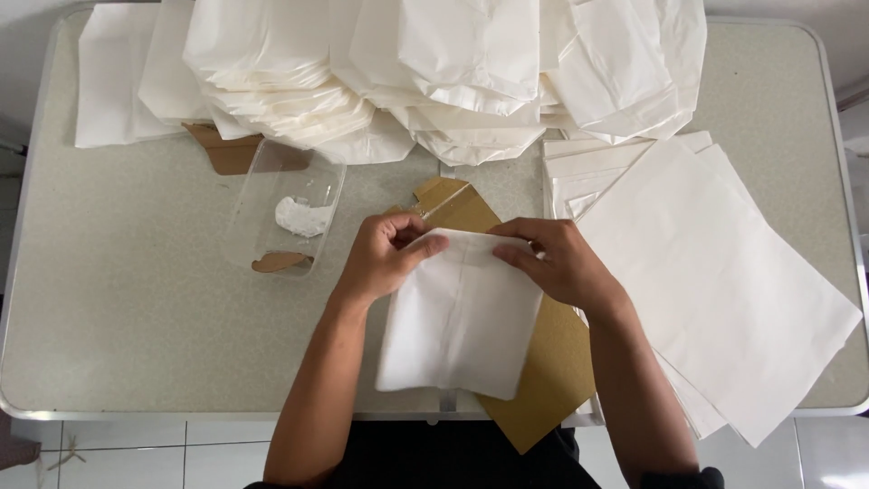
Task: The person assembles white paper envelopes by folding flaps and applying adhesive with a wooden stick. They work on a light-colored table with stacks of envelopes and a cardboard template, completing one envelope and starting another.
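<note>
The far heap of white paper bags (434, 72) runs off the top of the view, so how deep it goes cannot be told. A brown cardboard scrap (226, 152) pokes out from under its left side, mostly covered. To the right, a stack of flat white sheets (724, 281) hangs over the near edge of the table (118, 308), its lowest corners cut from sight by the right forearm. The brown cardboard sheet (543, 380) under the work is largely hidden too, showing only at a far corner and at the near right. In the clear plastic tub (285, 217) on the left sits a white lump and a brown smear, both hard to make out through the plastic.

In the middle, near the person, lies a folded white paper bag (457, 330), resting on the cardboard. The left hand (380, 258) pinches its far edge at the left corner, thumb on top and fingers curled tight together underneath. The right hand (561, 263) presses the same folded edge from the right, fingers close together and laid fairly flat along the fold, thumb tucked out of sight. The fingertips of both hands nearly meet over the fold.
</note>
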